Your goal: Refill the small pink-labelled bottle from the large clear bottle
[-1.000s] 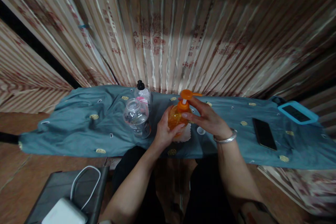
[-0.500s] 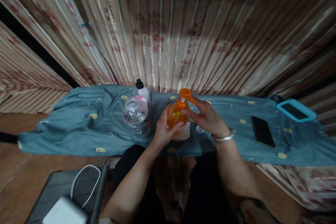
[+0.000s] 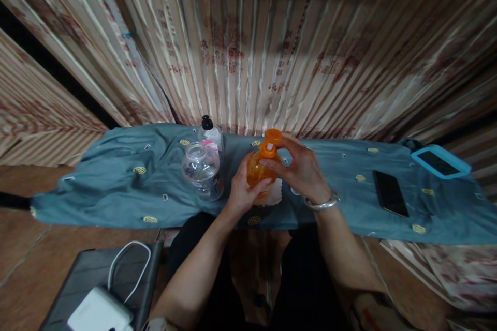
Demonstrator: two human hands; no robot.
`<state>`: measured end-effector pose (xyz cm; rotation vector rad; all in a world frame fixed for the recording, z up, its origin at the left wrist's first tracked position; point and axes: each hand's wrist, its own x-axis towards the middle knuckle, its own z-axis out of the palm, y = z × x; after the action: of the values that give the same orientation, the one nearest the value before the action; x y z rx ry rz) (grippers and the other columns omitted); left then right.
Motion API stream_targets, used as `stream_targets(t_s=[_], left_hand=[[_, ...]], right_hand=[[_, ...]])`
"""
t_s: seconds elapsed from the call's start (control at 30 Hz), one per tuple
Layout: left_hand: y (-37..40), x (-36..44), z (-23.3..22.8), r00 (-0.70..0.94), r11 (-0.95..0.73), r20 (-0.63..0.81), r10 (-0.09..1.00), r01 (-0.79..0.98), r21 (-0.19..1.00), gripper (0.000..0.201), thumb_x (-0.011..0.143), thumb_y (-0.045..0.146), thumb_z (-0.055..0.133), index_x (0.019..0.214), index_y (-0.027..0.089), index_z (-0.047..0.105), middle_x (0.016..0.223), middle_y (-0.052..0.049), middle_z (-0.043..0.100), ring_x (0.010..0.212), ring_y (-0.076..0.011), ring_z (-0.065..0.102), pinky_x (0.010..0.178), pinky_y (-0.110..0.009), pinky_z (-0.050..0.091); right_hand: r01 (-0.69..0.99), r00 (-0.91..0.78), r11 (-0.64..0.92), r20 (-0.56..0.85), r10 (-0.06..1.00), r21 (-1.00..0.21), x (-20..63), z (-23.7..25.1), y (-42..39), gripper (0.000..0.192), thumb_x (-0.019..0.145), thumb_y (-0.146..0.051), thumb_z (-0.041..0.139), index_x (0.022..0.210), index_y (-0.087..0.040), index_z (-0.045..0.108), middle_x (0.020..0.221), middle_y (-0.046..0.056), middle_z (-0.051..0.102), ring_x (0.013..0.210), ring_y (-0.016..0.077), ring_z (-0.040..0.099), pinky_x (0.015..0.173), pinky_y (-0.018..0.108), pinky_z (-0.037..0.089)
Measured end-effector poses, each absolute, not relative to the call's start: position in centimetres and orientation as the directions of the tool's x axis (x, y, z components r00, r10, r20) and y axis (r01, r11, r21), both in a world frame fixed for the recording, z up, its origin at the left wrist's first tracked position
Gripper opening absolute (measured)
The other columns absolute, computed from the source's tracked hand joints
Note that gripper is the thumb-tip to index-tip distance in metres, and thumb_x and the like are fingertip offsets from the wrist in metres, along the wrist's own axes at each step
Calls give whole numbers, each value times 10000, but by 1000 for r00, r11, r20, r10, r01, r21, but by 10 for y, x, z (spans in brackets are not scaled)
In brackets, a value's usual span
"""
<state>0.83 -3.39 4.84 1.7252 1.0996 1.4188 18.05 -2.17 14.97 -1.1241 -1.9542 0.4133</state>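
An orange pump bottle (image 3: 258, 169) stands upright over the cloth-covered table in front of me. My left hand (image 3: 245, 186) is closed around its body from the left, thumb across the front. The fingers and thumb of my right hand (image 3: 301, 165) are pinched at the orange pump top (image 3: 269, 147), around its collar on the right side. Under the bottle shows part of a pale cloth with a jagged edge (image 3: 275, 194). To the left is a clear plastic bottle without a cap (image 3: 202, 173), and behind it a clear bottle with a black top (image 3: 212, 137).
A blue-green patterned cloth (image 3: 116, 186) covers the table. On the right lie a black phone (image 3: 390, 194) and a light-blue framed device with a dark screen (image 3: 440, 162). A white adapter with a cable (image 3: 100, 311) rests on a dark seat at lower left. Pleated curtain (image 3: 248, 51) hangs behind.
My right hand has shifted its grip slightly at the pump top, its wrist moving a little left. The white cap beside it is now mostly hidden. My left hand keeps its hold.
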Motion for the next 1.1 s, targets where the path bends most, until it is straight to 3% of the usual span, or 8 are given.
stream_targets(t_s=[0.17, 0.33, 0.47, 0.6, 0.77, 0.93, 1.1], left_hand=[[-34, 8, 48, 69, -445, 441, 895, 211, 870, 754, 846, 508, 780, 1466, 212, 470, 1470, -150, 627, 1376, -304, 614, 1184, -482, 488], [-34, 9, 46, 72, -442, 437, 896, 209, 872, 765, 849, 526, 772, 1476, 212, 465, 1486, -155, 614, 1383, -311, 610, 1191, -487, 481], [-33, 8, 46, 63, -456, 454, 889, 216, 863, 757, 852, 538, 763, 1467, 201, 478, 1471, -160, 626, 1379, -317, 613, 1179, -484, 492], [-34, 9, 47, 64, -443, 440, 896, 218, 870, 766, 842, 545, 773, 1466, 219, 471, 1458, -141, 637, 1372, -312, 618, 1182, -484, 489], [-34, 11, 47, 67, -448, 444, 894, 198, 872, 772, 847, 575, 758, 1467, 224, 458, 1460, -141, 629, 1364, -304, 625, 1188, -480, 486], [-33, 9, 45, 54, -468, 468, 882, 221, 856, 769, 851, 581, 748, 1463, 213, 462, 1455, -151, 634, 1361, -311, 625, 1169, -474, 500], [-33, 9, 42, 48, -481, 484, 874, 232, 846, 762, 853, 577, 745, 1460, 206, 473, 1449, -158, 642, 1363, -316, 626, 1173, -481, 496]], right_hand=[[526, -297, 563, 483, 824, -637, 179, 150, -22, 529, 882, -574, 740, 1260, -208, 683, 1223, 96, 777, 1093, 303, 743, 930, 417, 580], [522, -294, 563, 484, 824, -641, 174, 148, -22, 414, 959, -577, 618, 1125, -212, 719, 1114, 85, 800, 1021, 281, 757, 908, 409, 583], [601, -143, 487, 514, 846, -634, 165, 143, -24, 458, 892, -575, 724, 1116, -177, 691, 1259, 186, 733, 1223, 369, 671, 1073, 537, 499], [559, -243, 534, 491, 837, -634, 173, 145, -22, 614, 853, -608, 750, 1291, -189, 652, 1299, 136, 739, 1224, 338, 689, 1053, 487, 535], [498, -365, 598, 474, 801, -627, 182, 148, -20, 404, 985, -527, 585, 1231, -230, 707, 1273, 65, 777, 1137, 263, 747, 974, 402, 585], [609, -229, 540, 524, 821, -580, 170, 146, -26, 319, 932, -429, 687, 1162, -210, 719, 1350, 154, 725, 1317, 333, 645, 1120, 531, 489], [646, -207, 525, 534, 820, -555, 167, 146, -31, 319, 944, -425, 665, 1147, -184, 718, 1321, 194, 730, 1298, 334, 655, 1110, 542, 495]])
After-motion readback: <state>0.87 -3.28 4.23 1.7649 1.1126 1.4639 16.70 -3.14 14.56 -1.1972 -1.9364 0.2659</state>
